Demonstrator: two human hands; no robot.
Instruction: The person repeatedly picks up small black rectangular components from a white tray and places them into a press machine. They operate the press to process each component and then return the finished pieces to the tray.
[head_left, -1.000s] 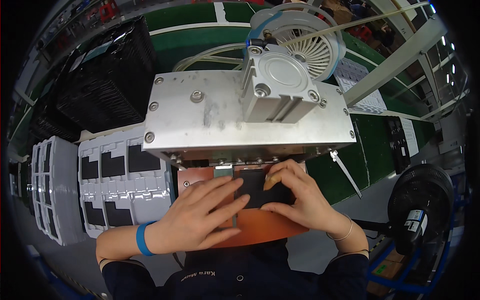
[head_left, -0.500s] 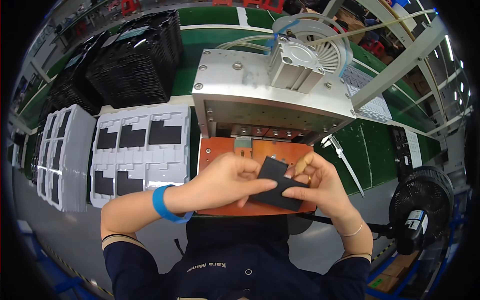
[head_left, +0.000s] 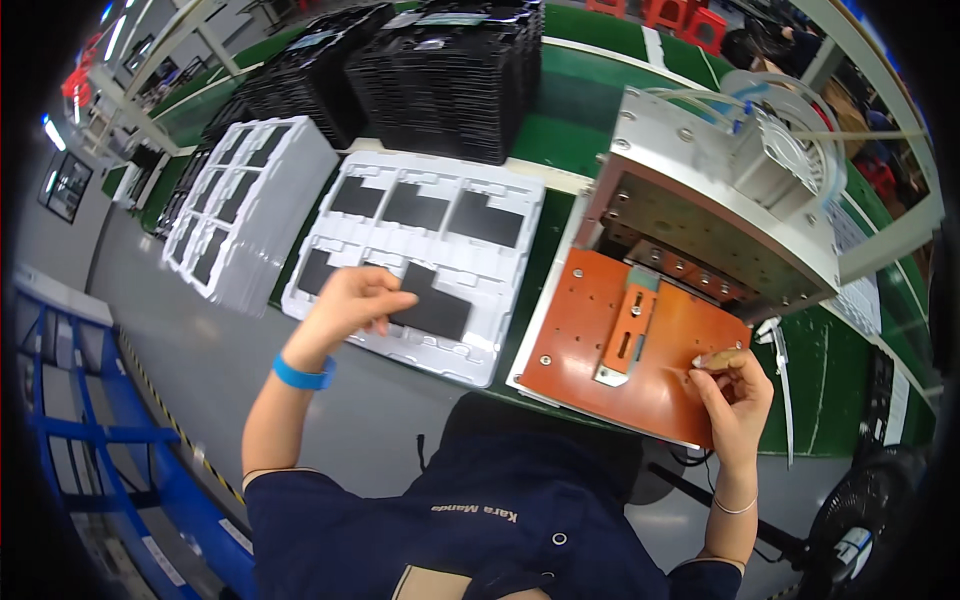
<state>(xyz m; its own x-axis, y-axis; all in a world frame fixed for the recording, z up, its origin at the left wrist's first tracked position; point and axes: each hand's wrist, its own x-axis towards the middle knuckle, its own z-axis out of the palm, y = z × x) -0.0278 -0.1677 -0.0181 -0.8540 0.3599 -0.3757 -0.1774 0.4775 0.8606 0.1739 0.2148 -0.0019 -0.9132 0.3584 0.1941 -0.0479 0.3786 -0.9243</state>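
My left hand (head_left: pixel 352 302) pinches a thin black notched sheet (head_left: pixel 440 306) by its left edge. The sheet is over the front right part of a white plastic tray (head_left: pixel 482 362); whether it touches the tray I cannot tell. Similar black sheets (head_left: pixel 415 206) lie in the tray's other pockets. My right hand (head_left: pixel 738 392) is closed in a pinch above the right side of an orange plate (head_left: pixel 570 345). A tiny whitish bit shows at its fingertips, too small to name. Tan covers are on some of its fingers.
A metal press (head_left: pixel 700 160) stands behind the orange plate, which carries a slotted orange block (head_left: pixel 628 330). Stacked white trays (head_left: pixel 235 215) are at left, stacked black trays (head_left: pixel 440 95) behind. Calipers (head_left: pixel 783 385) and a black fan (head_left: pixel 865 515) are at right.
My left hand has carried the black sheet from over the orange plate to the white tray. My right hand has let go of the sheet and stays over the plate. The view has swung left.
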